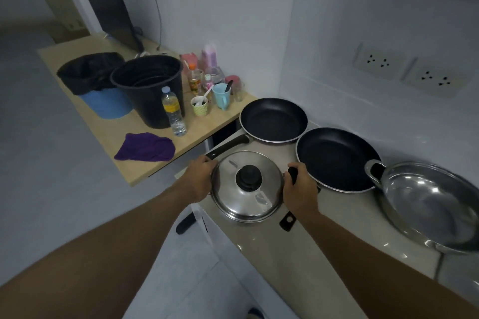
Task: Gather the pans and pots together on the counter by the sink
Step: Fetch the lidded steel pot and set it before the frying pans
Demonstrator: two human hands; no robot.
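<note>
A steel pot with a domed lid and black knob point(247, 186) sits at the near left end of the pale counter point(305, 261). My left hand point(201, 176) grips its left side handle and my right hand point(299, 189) grips its black right handle. Behind it lie two black non-stick frying pans: one at the far left point(273, 119) with its handle pointing toward me, one to its right point(337, 159) whose handle runs under my right hand. A wide steel wok point(427, 204) with loop handles rests at the right.
A wooden table point(111, 137) stands left of the counter with a black bucket point(149, 90), a water bottle point(173, 111), cups, bottles, a purple cloth point(145, 147) and a blue bin with a black bag. Wall sockets point(404, 70) sit above the counter. A gap separates table and counter.
</note>
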